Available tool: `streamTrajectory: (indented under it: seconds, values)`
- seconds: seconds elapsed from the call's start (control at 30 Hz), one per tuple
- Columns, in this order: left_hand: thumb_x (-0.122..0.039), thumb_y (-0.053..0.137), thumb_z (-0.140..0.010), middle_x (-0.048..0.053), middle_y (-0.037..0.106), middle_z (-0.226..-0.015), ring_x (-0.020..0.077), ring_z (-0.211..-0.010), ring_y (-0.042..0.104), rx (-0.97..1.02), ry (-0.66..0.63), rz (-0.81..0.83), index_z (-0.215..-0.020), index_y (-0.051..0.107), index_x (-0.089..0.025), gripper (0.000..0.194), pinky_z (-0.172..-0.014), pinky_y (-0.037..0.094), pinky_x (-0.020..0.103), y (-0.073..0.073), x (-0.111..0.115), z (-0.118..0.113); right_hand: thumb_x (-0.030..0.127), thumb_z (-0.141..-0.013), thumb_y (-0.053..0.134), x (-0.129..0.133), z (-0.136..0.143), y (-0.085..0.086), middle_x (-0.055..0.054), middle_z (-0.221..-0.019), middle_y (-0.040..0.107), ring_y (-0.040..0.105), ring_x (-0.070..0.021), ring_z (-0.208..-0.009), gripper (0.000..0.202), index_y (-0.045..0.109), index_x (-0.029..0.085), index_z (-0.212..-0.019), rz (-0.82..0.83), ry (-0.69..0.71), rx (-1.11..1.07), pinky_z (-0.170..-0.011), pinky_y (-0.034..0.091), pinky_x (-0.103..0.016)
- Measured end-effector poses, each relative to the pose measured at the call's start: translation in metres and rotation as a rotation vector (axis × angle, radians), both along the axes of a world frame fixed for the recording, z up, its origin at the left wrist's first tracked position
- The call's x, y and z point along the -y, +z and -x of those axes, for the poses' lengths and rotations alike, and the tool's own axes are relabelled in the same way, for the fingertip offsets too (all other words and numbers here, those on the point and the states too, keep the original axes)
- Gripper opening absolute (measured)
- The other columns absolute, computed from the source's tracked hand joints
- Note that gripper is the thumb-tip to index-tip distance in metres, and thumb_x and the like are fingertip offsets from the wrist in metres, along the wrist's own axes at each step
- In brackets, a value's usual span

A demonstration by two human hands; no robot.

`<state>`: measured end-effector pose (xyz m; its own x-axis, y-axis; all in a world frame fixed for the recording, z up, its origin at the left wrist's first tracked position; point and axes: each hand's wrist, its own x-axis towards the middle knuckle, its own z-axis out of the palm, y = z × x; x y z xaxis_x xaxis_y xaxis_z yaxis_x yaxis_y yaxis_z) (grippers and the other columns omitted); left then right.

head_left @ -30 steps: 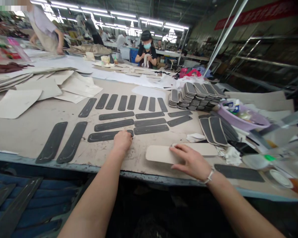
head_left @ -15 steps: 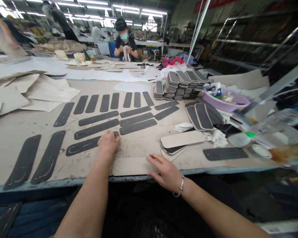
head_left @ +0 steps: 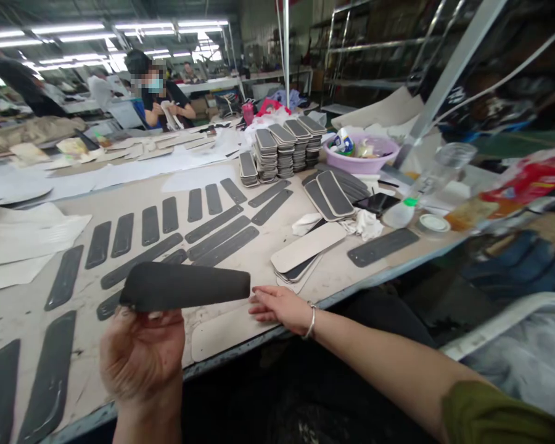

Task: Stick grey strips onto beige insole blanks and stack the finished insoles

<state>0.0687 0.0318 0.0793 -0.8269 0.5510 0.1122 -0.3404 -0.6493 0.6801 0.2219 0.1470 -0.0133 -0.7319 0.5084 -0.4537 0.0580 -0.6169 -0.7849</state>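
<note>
My left hand [head_left: 143, 354] is closed on the lower left edge of a dark grey strip [head_left: 185, 286], which it holds raised and turned up above the table. Beneath its right end, a beige strip [head_left: 226, 330] lies flat at the table's front edge. My right hand [head_left: 277, 306] is open, fingers stretched over that beige strip's right end, with the fingertips close to the raised strip. Several grey strips with a glossy coating [head_left: 123, 235] lie in rows beyond my left hand. To the right rests a small pile topped by a beige piece [head_left: 309, 246].
Stacks of grey-topped pieces [head_left: 266, 139] stand at the back beside a purple basin [head_left: 361, 161]. A metal pole [head_left: 453, 74], a clear bottle [head_left: 448, 166] and a round lid [head_left: 433, 224] are on the right. A person [head_left: 160, 102] works across the table.
My left hand has lifted a grey strip off the table and brought it nearer. My right hand stays over the beige strip. The view has turned to the right.
</note>
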Motion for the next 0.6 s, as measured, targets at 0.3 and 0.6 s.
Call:
streamTrajectory:
  seconds: [0.3, 0.6]
  values:
    - [-0.016, 0.061, -0.06, -0.006, 0.056, -0.066, 0.0057, -0.057, 0.048, 0.121, 0.008, 0.043, -0.074, 0.053, -0.015, 0.016, -0.05, 0.043, 0.017, -0.015, 0.005, 0.011, 0.041, -0.071, 0.073, -0.029, -0.012, 0.01, 0.001, -0.067, 0.057, 0.05, -0.0044, -0.053, 0.031, 0.058, 0.015, -0.075, -0.086, -0.12, -0.016, -0.053, 0.047, -0.016]
    - [-0.011, 0.077, -0.051, -0.008, 0.044, -0.051, 0.0022, -0.042, 0.033, 0.075, 0.086, 0.452, -0.062, 0.05, -0.014, 0.029, -0.036, 0.025, 0.014, -0.048, 0.031, 0.012, 0.043, -0.071, 0.065, -0.04, -0.053, 0.008, 0.005, -0.05, 0.048, 0.037, -0.0068, -0.045, 0.028, 0.061, 0.016, -0.066, -0.555, -0.133, 0.265, -0.044, 0.028, -0.019]
